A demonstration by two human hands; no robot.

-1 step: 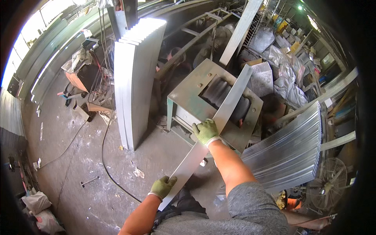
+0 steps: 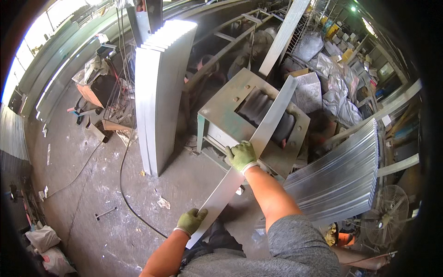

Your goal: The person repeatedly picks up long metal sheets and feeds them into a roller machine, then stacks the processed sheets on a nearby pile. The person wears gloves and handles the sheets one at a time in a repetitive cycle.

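Note:
A long, flat pale metal strip [image 2: 273, 116] slants from near my body up across a grey-green steel machine [image 2: 219, 109]. My left hand [image 2: 190, 220], in a green work glove, grips the strip's near end by its left edge, thumb on top. Farther up, my right hand [image 2: 242, 156], gloved alike, lies over the strip beside the machine's near edge, its fingers bent across it. The undersides of both grips are hidden. Dark ribbed rollers [image 2: 254, 109] sit in an opening in the machine's top, and the strip passes over them.
Left of the machine stands an upright stack of pale metal strips [image 2: 162, 99]. Another stack of metal strips [image 2: 337, 173] lies at the right, beside a caged fan [image 2: 387, 221]. A dark cable [image 2: 127, 196] crosses the floor. Silvery sacks [image 2: 339, 94] are piled at the far right.

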